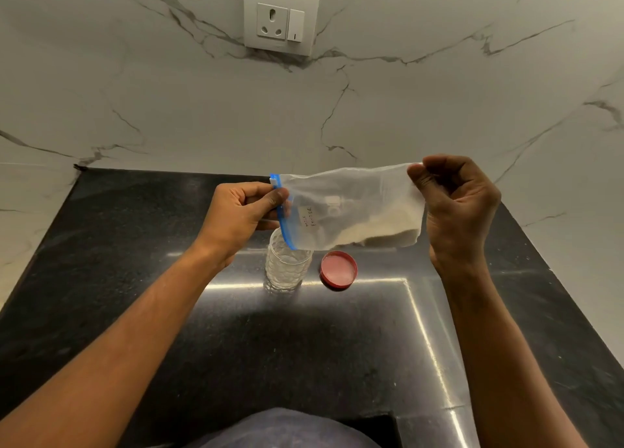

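Note:
A clear zip bag point(351, 208) with a blue slider strip and a handwritten label is held sideways above the counter. Pale powder lies along its lower edge, towards the right end. My left hand point(241, 216) pinches the blue zip end. My right hand point(456, 204) pinches the bag's bottom corner, raised slightly higher. Directly under the zip end stands an open clear plastic jar point(287, 265). Its red lid point(338, 270) lies upside down just right of the jar.
The black granite counter point(304, 346) reaches back to a white marble wall. A wall socket with a switch point(281, 18) sits high on that wall. The counter's front edge runs close to my body at the bottom.

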